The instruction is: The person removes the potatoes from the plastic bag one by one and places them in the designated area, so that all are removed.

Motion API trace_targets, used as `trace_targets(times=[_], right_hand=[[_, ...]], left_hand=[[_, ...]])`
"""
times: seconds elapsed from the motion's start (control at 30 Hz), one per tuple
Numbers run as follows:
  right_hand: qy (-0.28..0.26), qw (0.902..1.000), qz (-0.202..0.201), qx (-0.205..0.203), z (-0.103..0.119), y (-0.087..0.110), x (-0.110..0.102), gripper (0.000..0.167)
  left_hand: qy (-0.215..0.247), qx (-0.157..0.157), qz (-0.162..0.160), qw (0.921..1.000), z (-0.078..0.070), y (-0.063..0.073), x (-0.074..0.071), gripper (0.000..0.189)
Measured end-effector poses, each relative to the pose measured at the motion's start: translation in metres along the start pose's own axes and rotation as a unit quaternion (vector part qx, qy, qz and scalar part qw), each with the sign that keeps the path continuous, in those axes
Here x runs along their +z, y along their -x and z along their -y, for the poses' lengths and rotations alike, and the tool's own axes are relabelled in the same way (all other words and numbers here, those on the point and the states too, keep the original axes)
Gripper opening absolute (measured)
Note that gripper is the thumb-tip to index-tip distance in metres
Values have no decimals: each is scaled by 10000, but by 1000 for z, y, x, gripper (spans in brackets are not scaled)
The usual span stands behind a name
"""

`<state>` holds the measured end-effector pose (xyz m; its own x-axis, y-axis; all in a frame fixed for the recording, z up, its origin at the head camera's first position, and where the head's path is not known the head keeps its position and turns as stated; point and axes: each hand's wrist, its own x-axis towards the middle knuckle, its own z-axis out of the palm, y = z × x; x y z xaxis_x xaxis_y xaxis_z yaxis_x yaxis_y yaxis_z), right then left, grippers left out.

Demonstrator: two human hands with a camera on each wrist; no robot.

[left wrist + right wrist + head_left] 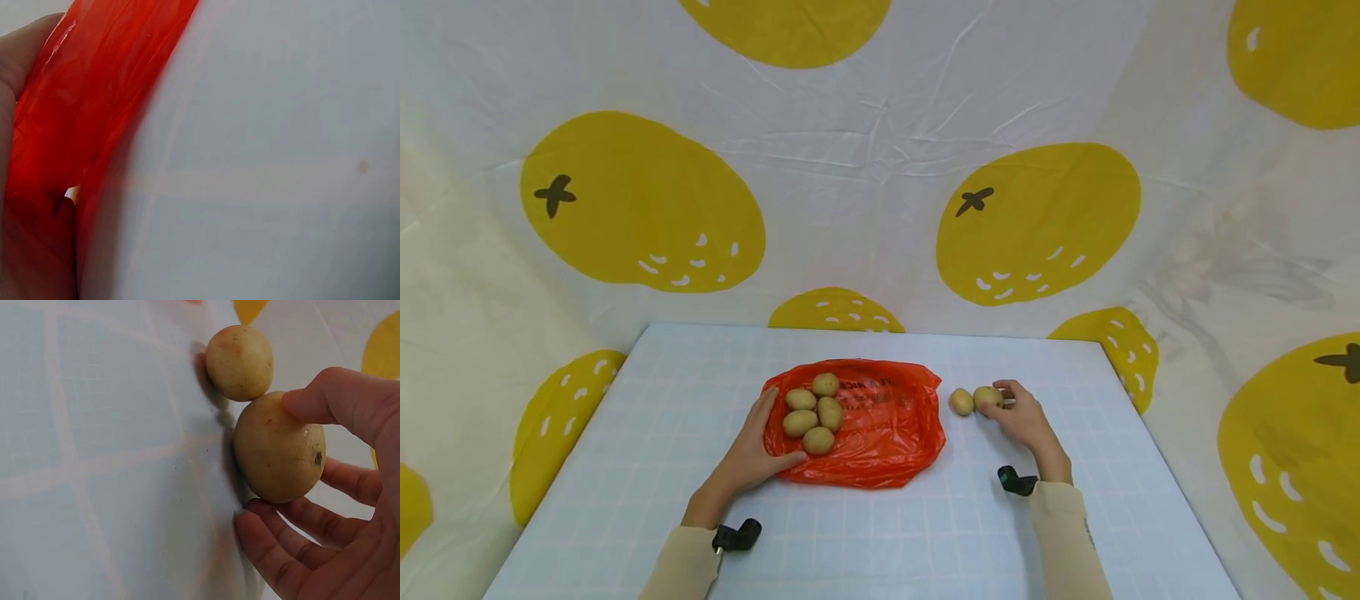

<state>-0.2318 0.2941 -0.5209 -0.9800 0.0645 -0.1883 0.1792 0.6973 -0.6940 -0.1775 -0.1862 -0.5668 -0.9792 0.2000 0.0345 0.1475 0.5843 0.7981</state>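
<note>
A red plastic bag [887, 433] with dark print lies spread on the table, and several potatoes [818, 440] sit grouped on its left part. My left hand [752, 442] holds the bag's left edge, its thumb along the near side; in the left wrist view, red plastic [94, 94] stretches beside the fingers and covers part of the hand. Right of the bag, my right hand [1018, 417] holds a potato [278, 450] between the thumb on top and the fingers below. A smaller potato [240, 362] lies against it, on the side toward the bag.
A pale checked cloth covers the table [880, 542]. Behind and beside it hangs a white curtain [850, 208] printed with yellow fruit. Dark wrist cameras [737, 535] are strapped at both sleeves.
</note>
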Motion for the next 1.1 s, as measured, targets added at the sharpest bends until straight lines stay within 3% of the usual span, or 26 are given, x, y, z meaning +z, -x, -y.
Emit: trace_targets(times=[0.2, 0.8, 1.1], right_hand=[[-50, 9997, 78, -224, -1, 0, -1, 71], [106, 9998, 60, -183, 11, 2, -9, 82], [302, 9974, -171, -627, 34, 6, -15, 85]], left_hand=[[22, 27, -17, 10000, 0, 0, 0, 124], [27, 6, -21, 10000, 0, 0, -1, 125], [80, 77, -54, 9999, 0, 1, 1, 125]])
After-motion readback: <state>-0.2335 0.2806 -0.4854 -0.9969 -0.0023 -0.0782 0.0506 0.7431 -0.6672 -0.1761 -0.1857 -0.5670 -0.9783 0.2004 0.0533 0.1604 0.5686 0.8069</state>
